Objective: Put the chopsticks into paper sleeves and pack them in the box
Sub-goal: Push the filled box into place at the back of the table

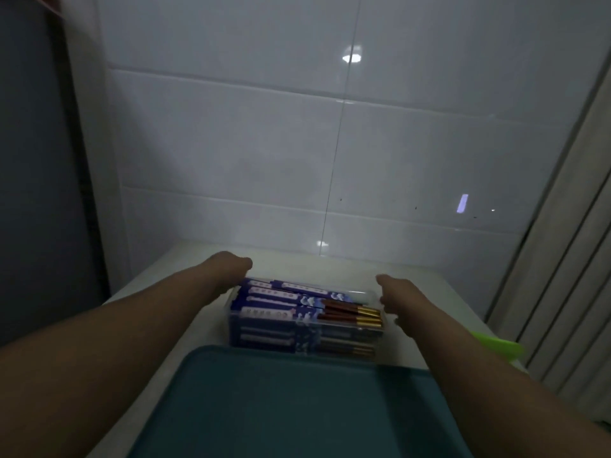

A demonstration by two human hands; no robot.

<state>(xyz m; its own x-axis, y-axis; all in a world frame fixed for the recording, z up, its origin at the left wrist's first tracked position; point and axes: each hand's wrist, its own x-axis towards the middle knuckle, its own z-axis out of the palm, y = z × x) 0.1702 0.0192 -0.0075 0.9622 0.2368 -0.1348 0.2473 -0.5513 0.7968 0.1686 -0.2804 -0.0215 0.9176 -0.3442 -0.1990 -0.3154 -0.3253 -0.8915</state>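
A clear plastic box (307, 338) stands on the white table (413, 292), packed with chopsticks in blue paper sleeves (267, 314). Their red and gold ends (357, 317) stick out toward the right. My left hand (231, 272) grips the box's left far corner, its fingers mostly hidden behind the wrist. At the box's right end my right hand (395, 294) holds on, thumb over the top edge and fingers down the side. The frame is dark and a little blurred.
A teal tray (281, 408) lies directly in front of the box, close to me. A bright green object (496, 347) pokes out at the table's right edge. A tiled wall stands behind the table, a dark panel at the left, a ribbed panel at the right.
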